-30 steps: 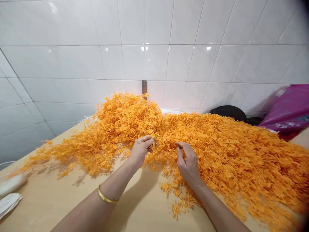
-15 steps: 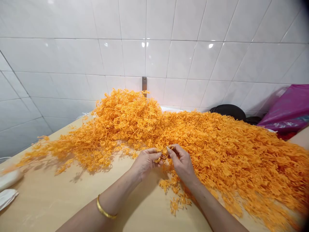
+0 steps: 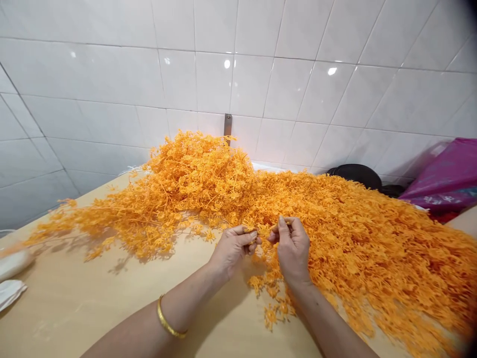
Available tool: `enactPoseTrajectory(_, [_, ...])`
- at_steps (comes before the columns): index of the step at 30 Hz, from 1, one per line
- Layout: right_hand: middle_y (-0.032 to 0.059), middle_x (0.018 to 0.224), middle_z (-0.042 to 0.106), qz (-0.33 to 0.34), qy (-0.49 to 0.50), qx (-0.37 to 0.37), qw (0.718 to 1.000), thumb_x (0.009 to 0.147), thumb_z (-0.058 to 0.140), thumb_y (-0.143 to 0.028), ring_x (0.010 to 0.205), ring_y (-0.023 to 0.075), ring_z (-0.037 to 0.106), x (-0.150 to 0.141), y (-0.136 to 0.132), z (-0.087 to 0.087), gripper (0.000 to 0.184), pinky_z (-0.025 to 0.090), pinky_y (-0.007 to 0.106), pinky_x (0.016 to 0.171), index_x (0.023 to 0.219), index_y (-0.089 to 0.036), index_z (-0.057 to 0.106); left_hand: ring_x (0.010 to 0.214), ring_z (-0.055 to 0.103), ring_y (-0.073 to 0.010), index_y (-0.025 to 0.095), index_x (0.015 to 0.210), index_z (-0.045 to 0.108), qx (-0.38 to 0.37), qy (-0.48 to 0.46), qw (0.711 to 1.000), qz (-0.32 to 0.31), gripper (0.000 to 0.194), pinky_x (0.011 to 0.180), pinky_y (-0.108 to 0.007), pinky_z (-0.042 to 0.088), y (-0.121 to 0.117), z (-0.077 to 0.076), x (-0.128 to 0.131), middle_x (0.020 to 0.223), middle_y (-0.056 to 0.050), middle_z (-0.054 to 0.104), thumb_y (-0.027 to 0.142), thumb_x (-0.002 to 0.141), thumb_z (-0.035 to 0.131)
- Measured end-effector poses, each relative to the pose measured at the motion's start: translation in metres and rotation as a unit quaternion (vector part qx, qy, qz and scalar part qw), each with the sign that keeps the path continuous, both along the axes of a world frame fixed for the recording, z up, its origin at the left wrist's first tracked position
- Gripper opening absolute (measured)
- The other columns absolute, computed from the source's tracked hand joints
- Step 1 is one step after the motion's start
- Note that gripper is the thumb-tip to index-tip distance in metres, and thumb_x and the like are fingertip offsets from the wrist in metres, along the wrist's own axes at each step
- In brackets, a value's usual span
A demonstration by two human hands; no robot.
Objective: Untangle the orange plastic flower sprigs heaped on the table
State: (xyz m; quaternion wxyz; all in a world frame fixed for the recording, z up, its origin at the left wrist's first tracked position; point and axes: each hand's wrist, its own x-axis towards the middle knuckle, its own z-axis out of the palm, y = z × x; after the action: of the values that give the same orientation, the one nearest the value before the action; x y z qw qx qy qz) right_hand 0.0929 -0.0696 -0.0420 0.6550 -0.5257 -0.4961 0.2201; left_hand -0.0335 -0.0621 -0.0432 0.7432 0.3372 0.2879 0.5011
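My left hand (image 3: 236,248), with a gold bangle (image 3: 167,318) on that wrist, is closed in a pinch on a small orange plastic flower piece (image 3: 249,229). Just right of it, my right hand (image 3: 292,248) is also closed, thumb on top, pinching another small orange plastic flower piece (image 3: 276,227). A narrow gap parts the two hands; the pieces are mostly covered by fingers. Beyond and to the right spreads a large heap of loose orange plastic flower pieces (image 3: 365,238). A few orange pieces (image 3: 274,313) lie on the table below my right hand.
Branched orange flower stems (image 3: 194,174) are piled at the back left of the wooden table (image 3: 112,308). Behind stands a tiled wall (image 3: 253,84) with a metal strip (image 3: 228,128). Black round objects (image 3: 356,175) and a purple bag (image 3: 439,174) sit at the back right. White cloth (image 3: 11,293) lies at left.
My hands have drawn slightly apart, the right one moving right and up with its thumb now raised. The view has shifted a little.
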Motion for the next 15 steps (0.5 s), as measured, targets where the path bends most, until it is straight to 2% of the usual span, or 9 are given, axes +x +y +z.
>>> enactPoseTrajectory(3, [-0.0048,0.056,0.045,-0.063,0.074,0.026,0.995,0.079,0.040,-0.041,0.045,0.0085,0.046,0.022,0.004,0.009,0.022,0.040,0.021,0.044,0.070,-0.020,0.039,0.042,0.044,-0.0032,0.009,0.062,0.055,-0.023,-0.002,0.999,0.033,0.006,0.042,-0.015,0.032,0.005,-0.006,-0.009,0.054,-0.003,0.057,0.008,0.061,0.061])
enactPoseTrajectory(5, [-0.0049,0.055,0.044,-0.096,0.068,0.036,0.992,0.077,0.043,-0.042,0.044,0.0084,0.044,0.034,0.006,0.013,0.022,0.038,0.020,0.041,0.070,-0.021,0.040,0.043,0.045,-0.0029,0.010,0.063,0.055,-0.048,-0.006,0.997,0.060,0.006,0.043,-0.014,0.034,0.010,-0.010,-0.014,0.055,-0.003,0.057,0.006,0.062,0.060])
enactPoseTrajectory(7, [-0.0046,0.054,0.044,-0.064,-0.010,0.004,0.998,0.074,0.048,-0.040,0.043,0.0092,0.043,0.035,0.006,0.014,0.021,0.036,0.020,0.040,0.078,-0.020,0.044,0.042,0.045,-0.0027,0.010,0.063,0.055,-0.051,-0.007,0.997,0.063,0.006,0.042,-0.013,0.034,0.012,-0.012,-0.016,0.054,-0.002,0.055,0.008,0.063,0.060])
enactPoseTrajectory(9, [-0.0035,0.057,0.047,-0.020,-0.108,-0.031,0.994,0.073,0.052,-0.038,0.043,0.0096,0.042,0.028,0.005,0.012,0.029,0.034,0.021,0.039,0.094,-0.019,0.045,0.039,0.043,-0.0028,0.010,0.063,0.055,-0.035,0.006,0.998,0.045,0.007,0.039,-0.014,0.032,0.013,-0.013,-0.017,0.052,-0.002,0.054,0.011,0.062,0.062])
enactPoseTrajectory(11, [0.0001,0.066,0.052,-0.003,-0.178,-0.028,0.984,0.074,0.050,-0.036,0.045,0.0096,0.043,0.017,0.004,0.010,0.034,0.035,0.022,0.042,0.103,-0.019,0.045,0.039,0.043,-0.0036,0.011,0.062,0.055,-0.024,0.016,0.999,0.043,0.010,0.038,-0.014,0.030,0.014,-0.014,-0.017,0.050,-0.001,0.053,0.013,0.060,0.065])
enactPoseTrajectory(15, [0.0068,0.087,0.055,0.077,-0.229,-0.006,0.970,0.079,0.044,-0.036,0.067,0.0143,0.051,0.001,0.001,0.007,0.026,0.041,0.026,0.058,0.096,-0.018,0.053,0.040,0.044,-0.0045,0.011,0.061,0.055,-0.014,0.030,0.998,0.058,0.012,0.039,-0.015,0.028,0.016,-0.015,-0.020,0.048,0.000,0.052,0.015,0.058,0.066])
